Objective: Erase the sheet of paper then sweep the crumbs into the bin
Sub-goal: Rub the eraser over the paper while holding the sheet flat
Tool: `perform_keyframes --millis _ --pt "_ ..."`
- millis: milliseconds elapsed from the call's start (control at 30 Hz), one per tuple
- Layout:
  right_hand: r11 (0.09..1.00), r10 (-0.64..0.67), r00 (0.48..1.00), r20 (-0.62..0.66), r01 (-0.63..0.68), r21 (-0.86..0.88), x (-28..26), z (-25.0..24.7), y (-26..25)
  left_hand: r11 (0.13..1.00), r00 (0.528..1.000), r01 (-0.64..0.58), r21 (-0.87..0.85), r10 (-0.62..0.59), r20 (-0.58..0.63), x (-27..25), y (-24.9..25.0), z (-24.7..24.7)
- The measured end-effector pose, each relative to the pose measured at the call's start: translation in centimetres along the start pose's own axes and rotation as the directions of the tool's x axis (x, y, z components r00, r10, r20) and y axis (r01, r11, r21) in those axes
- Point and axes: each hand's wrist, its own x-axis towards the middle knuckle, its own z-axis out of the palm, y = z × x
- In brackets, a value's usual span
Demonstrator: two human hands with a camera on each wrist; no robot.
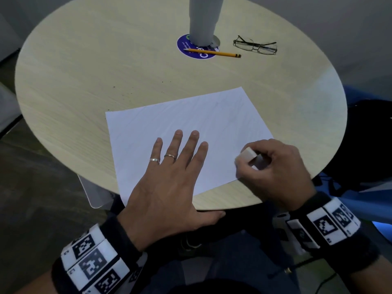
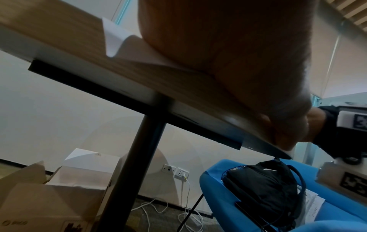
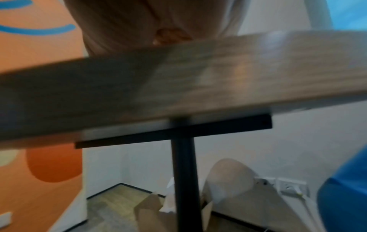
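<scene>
While the left hand (image 1: 169,187) lies flat with straight fingers on the sheet of paper (image 1: 191,124), pinning it near the bench's (image 1: 84,81) near edge, the right hand (image 1: 275,172) has its grip clenched around a white eraser (image 1: 249,155) at the sheet's right corner. Small dark crumbs (image 1: 127,93) dot the bench beyond the sheet's left side. Toward the far edge lie a yellow pencil (image 1: 214,52) and a pair of glasses (image 1: 256,46), beside a grey post (image 1: 202,18). The right wrist view is blurred, so the eraser probably touches the paper.
</scene>
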Motion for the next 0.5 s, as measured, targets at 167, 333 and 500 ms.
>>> perform_keyframes --millis 167,333,500 --pt "1.000 -0.004 0.999 -0.034 0.003 -0.028 0.6 -0.4 -0.1 1.000 1.000 0.004 0.001 -0.004 0.004 0.0 0.0 -0.1" --pt "0.999 0.002 1.000 0.013 -0.003 0.034 0.7 0.8 -0.4 1.000 1.000 -0.002 0.001 0.002 0.009 0.0 -0.1 0.0" --pt "0.999 -0.003 0.997 -0.077 0.000 -0.040 1.3 0.3 0.2 1.000 1.000 -0.003 0.001 0.003 -0.004 -0.1 0.0 0.0"
